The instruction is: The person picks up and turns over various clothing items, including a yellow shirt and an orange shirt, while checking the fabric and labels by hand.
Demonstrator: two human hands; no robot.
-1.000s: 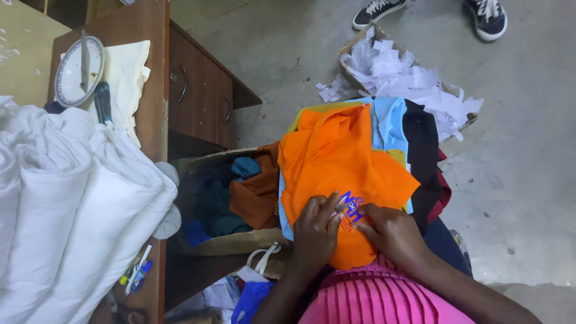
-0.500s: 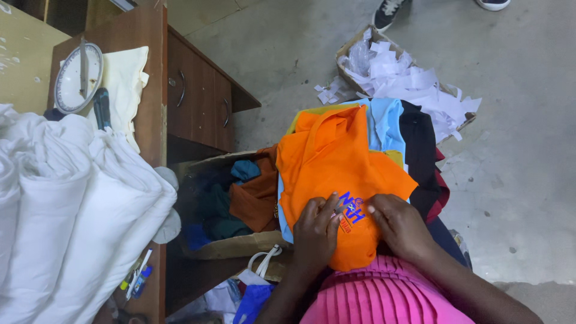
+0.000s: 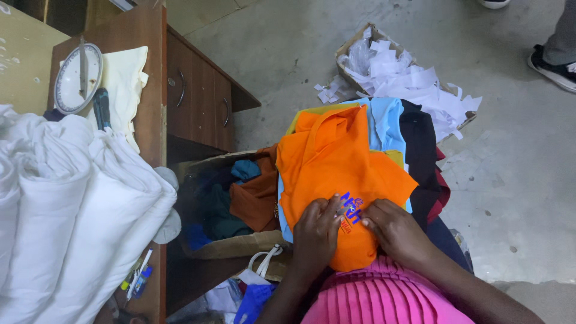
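An orange garment [image 3: 336, 150] with a blue printed motif [image 3: 351, 208] lies on top of a stack of folded clothes, light blue [image 3: 387, 123], yellow and black [image 3: 420, 144], on my lap. My left hand [image 3: 315, 237] presses flat on the orange cloth just left of the motif. My right hand [image 3: 393, 231] rests on the cloth just right of it, fingertips at the print's edge. Both hands touch the garment with fingers bent; neither lifts it.
A cardboard box [image 3: 228, 246] of dark, teal and brown clothes stands to the left. A wooden desk [image 3: 198, 96] holds a round dial scale [image 3: 78, 78] and piled white cloth [image 3: 66, 210]. A box of white paper scraps [image 3: 402, 72] lies beyond. Another person's shoe [image 3: 552, 66] is at top right.
My hands have stayed on the printed motif, fingers shifting slightly around it. The view has drifted, so the other person's shoes moved toward the upper right.
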